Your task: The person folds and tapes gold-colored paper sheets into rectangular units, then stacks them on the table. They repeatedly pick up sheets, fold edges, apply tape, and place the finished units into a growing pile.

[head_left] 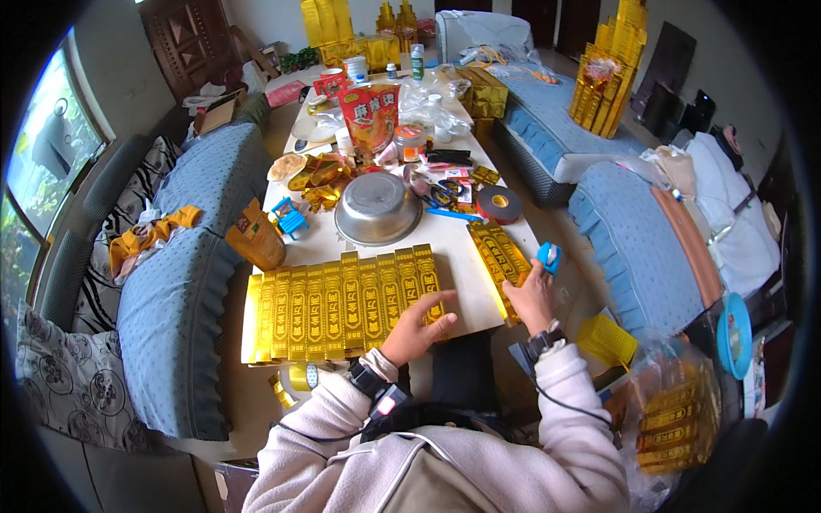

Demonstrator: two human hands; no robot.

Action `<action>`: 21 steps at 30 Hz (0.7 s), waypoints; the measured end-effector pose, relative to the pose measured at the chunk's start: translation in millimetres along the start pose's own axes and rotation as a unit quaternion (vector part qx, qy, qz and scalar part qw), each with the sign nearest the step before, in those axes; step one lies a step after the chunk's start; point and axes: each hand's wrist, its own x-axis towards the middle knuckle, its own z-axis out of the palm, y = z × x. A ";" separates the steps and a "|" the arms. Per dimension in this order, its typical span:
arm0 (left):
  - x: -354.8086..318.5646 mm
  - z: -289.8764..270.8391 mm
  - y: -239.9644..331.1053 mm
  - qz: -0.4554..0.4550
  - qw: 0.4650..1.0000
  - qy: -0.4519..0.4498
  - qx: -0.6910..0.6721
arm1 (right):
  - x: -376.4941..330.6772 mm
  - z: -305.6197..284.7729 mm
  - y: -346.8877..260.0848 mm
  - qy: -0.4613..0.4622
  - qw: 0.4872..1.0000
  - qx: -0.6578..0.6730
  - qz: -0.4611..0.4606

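- Your left hand (419, 329): fingers apart, thumb spread, nothing clamped. Row of gold boxes (342, 299) sits just left of those fingers; can't tell whether they touch.
- Your right hand (534, 301): fingers curled at a blue dispenser (548, 256); can't tell how firm the grip is. Gold stack (496, 256) lies just left of them.
- Risk: stack is near the table (469, 312) edge; a rightward knock from your right hand could drop it.
- Risk: row reaches the near edge; a sleeve drag from your left could skew it or tip boxes off.
- Risk: the cable (575, 409) along your right forearm could snag.
- Metal basin (376, 209), beyond your left fingers: upside down, underside hidden.
- Plastic bag (631, 421), nearer you and right of your right fingers: gold pieces (676, 427) inside.
- Brown pouch (256, 238), far left of your left fingers: contents hidden.
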 end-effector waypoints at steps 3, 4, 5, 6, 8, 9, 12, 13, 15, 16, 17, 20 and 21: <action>5.7 -4.3 8.9 -0.028 0.977 0.051 -0.204 | -23.8 -16.6 -19.6 0.025 0.979 0.132 -0.150; 7.3 -6.7 11.5 -0.027 0.963 0.071 -0.260 | -36.8 -20.7 -29.1 0.013 0.962 0.183 -0.203; 11.5 -11.5 13.7 -0.027 0.957 0.082 -0.277 | -52.2 -25.8 -37.9 -0.031 0.947 0.187 -0.260; 12.3 -14.5 16.0 -0.009 0.940 0.091 -0.330 | -66.8 -29.1 -48.3 -0.059 0.921 0.185 -0.338; 12.4 -21.6 20.6 0.022 0.894 0.112 -0.433 | -90.1 -35.2 -68.6 -0.141 0.883 0.164 -0.417; 9.4 -29.1 22.9 0.039 0.899 0.088 -0.428 | -94.6 -38.4 -78.7 -0.163 0.873 0.161 -0.430; -7.1 -43.8 30.0 -0.013 0.865 -0.015 -0.502 | -90.4 -57.4 -101.4 -0.159 0.862 0.121 -0.466; -13.3 -41.9 32.2 0.001 0.874 -0.019 -0.486 | -84.1 -64.4 -109.3 -0.121 0.854 0.141 -0.486; -26.4 -43.5 37.7 -0.051 0.872 -0.034 -0.487 | -71.4 -78.6 -124.4 -0.032 0.842 0.154 -0.516; -30.4 -43.3 40.8 -0.079 0.876 -0.037 -0.474 | -67.0 -85.2 -131.1 -0.009 0.839 0.136 -0.527; -37.4 -39.0 44.3 -0.076 0.870 -0.028 -0.486 | -63.2 -90.9 -137.6 0.010 0.831 0.125 -0.542; -42.4 -38.0 54.8 -0.073 0.873 -0.106 -0.471 | -58.1 -100.9 -152.2 0.015 0.822 0.099 -0.561; -42.6 -36.3 57.7 -0.076 0.890 -0.105 -0.436 | -58.1 -102.2 -154.8 0.010 0.819 0.096 -0.566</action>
